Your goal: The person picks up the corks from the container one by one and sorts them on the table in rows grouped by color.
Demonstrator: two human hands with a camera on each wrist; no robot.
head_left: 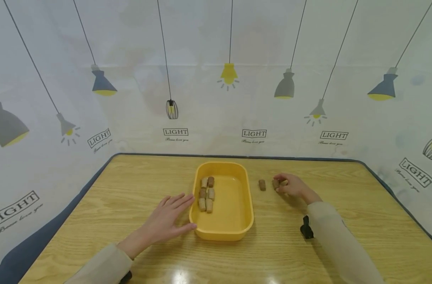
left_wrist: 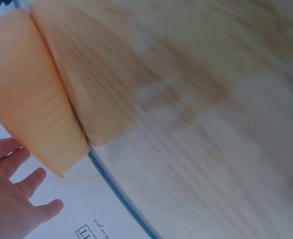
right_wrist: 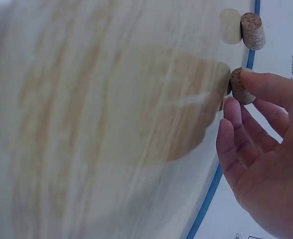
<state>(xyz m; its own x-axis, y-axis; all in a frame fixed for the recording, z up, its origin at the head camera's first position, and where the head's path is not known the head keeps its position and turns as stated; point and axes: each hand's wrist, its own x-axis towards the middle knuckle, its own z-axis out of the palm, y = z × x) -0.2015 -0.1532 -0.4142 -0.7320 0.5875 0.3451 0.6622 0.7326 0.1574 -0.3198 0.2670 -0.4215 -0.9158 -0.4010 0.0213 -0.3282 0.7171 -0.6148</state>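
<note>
Right hand (head_left: pixel 293 187): grip pinching a brown cylindrical cork (right_wrist: pixel 242 92); left hand (head_left: pixel 165 221): grip wide, touching a yellow rounded-rectangular plastic tray (head_left: pixel 232 205) on the light wood-grained desk (head_left: pixel 137 179)

One cork (right_wrist: pixel 241 89) in R hand's (right_wrist: pixel 271 169) pinch, 2nd cork (right_wrist: pixel 253 31) nearby on tbl (right_wrist: pixel 86 149) w/ blue edge (right_wrist: pixel 209 194).

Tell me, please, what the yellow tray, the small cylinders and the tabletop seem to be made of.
Yellow tray: probably smooth plastic, given its even color and rounded rim. Small cylinders: apparently matte cork, judging by their speckled brown surface. Tabletop: glossy wood or wood-look laminate, with grain and reflections; I can't tell which.
</note>
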